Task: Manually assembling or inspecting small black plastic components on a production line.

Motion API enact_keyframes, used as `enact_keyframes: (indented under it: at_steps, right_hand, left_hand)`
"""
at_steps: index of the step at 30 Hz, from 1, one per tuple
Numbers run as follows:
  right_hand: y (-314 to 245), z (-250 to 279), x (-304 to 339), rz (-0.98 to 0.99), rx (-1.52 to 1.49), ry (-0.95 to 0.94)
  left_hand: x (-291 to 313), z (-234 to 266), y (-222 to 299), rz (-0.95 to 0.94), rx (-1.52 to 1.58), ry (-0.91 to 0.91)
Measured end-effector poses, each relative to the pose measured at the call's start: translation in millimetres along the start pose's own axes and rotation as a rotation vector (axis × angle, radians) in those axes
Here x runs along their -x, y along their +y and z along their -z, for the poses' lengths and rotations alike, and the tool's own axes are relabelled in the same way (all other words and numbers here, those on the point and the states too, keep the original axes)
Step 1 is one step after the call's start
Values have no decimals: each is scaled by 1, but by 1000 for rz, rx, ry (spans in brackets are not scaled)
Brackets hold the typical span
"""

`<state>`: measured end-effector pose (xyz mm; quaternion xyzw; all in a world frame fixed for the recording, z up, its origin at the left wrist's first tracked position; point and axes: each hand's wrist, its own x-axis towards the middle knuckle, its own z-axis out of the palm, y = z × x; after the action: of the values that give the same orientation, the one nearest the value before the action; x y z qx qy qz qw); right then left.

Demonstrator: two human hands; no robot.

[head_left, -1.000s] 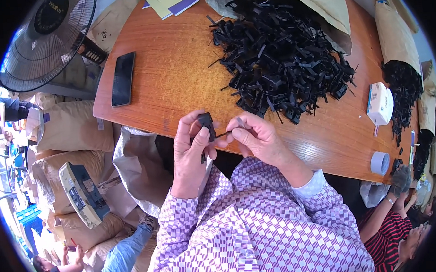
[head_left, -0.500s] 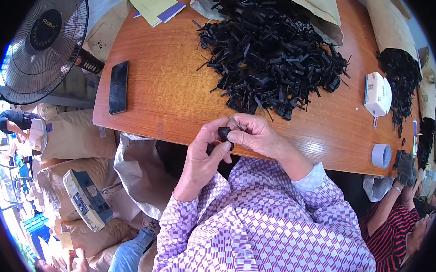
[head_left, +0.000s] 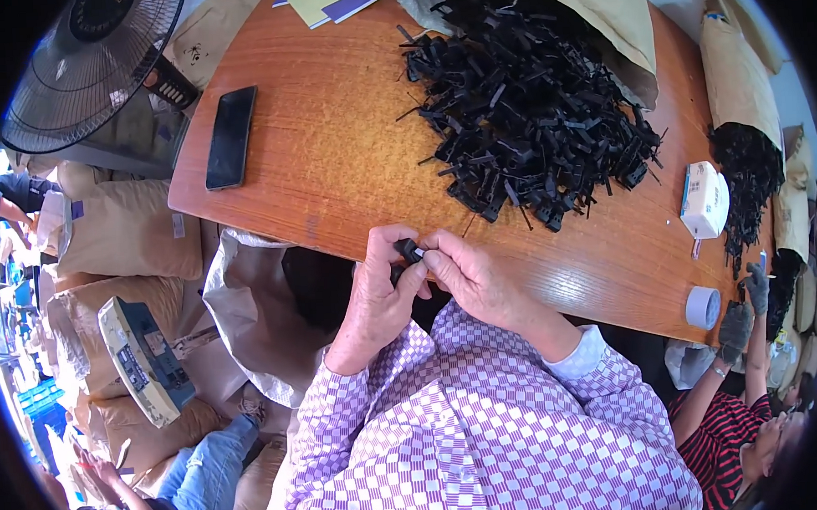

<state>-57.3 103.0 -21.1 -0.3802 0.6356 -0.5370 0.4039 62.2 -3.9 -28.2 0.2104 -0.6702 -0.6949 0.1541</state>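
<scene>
Close to the table's front edge, my left hand pinches a small black plastic part between thumb and fingers. My right hand is closed against the part's right side. A small pale tip shows at its fingertips, but the rest of what it holds is hidden. Beyond my hands lies a large pile of black plastic parts, many with thin strips sticking out. The pile spills from the mouth of a brown paper sack.
On the wooden table lie a black phone, paper booklets, a white tissue pack and a tape roll. A fan stands left. An open white sack hangs below the edge. Gloved hands work at right.
My hands have shifted slightly left, and the black part has tilted between my fingers. The view has moved a little. At right, the co-worker's gloved hands have moved apart.
</scene>
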Motion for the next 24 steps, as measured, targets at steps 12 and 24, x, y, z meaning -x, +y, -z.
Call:
enact_keyframes:
  at_steps: [12, 24]
  right_hand:
    - [12, -24, -10, -48, 35, -125]
    - [27, -38, -16, 63, 24, 24]
  left_hand:
    - [17, 26, -14, 66, 27, 59]
    - [11, 9, -15, -100, -389, 270]
